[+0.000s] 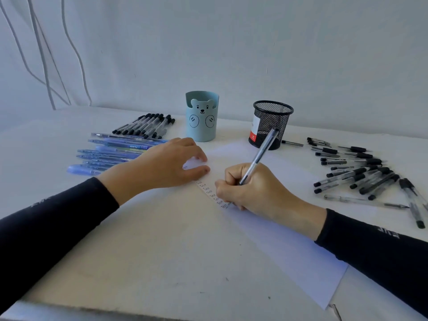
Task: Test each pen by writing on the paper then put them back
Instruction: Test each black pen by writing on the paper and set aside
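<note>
A white sheet of paper (289,246) lies in the middle of the table, with a column of small written words down its left edge. My right hand (257,191) grips a clear black-capped pen (260,155) in a writing hold, its tip down on the paper at the bottom of that column. My left hand (166,165) rests flat, fingers spread, pressing on the paper's top left corner. A light blue bear pen holder (202,117) and a black mesh pen cup (272,123) stand at the back.
Several purple pens (111,154) and a row of black-capped pens (146,126) lie at the left. A loose pile of black pens (361,174) is spread on the right. White fabric hangs behind the table.
</note>
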The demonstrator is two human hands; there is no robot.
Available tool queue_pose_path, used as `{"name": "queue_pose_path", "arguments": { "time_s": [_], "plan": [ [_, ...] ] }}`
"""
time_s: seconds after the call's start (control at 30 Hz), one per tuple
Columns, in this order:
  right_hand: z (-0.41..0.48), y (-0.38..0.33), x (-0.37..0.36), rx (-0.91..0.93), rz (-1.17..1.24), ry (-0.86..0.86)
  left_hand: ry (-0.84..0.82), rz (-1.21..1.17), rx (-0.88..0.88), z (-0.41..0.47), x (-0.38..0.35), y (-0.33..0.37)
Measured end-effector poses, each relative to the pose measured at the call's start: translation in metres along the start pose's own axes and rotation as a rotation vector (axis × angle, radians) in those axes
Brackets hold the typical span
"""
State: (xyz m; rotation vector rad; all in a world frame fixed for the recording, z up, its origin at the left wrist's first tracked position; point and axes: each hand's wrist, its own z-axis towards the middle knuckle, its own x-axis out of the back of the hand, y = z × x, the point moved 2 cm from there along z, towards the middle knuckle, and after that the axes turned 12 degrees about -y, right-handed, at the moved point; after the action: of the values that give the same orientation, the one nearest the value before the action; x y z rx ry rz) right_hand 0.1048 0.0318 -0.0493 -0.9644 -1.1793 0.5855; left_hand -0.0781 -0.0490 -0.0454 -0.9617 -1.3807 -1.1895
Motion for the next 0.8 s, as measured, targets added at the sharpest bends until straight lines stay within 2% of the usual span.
{"name": "queue_pose_path", "arguments": {
  "time_s": [0.33, 0.8],
  "plan": [
    [-0.0013, -0.0020, -0.0031, 0.001, 0.021, -0.056, -0.057, 0.042, 0.030, -0.0018, 0.0017, 0.0046],
    [0.0000, -0.0015, -0.0012, -0.002, 0.024, -0.019, -0.063, 0.013, 0.031, -0.0022, 0.0012, 0.0047]
  ]
}}
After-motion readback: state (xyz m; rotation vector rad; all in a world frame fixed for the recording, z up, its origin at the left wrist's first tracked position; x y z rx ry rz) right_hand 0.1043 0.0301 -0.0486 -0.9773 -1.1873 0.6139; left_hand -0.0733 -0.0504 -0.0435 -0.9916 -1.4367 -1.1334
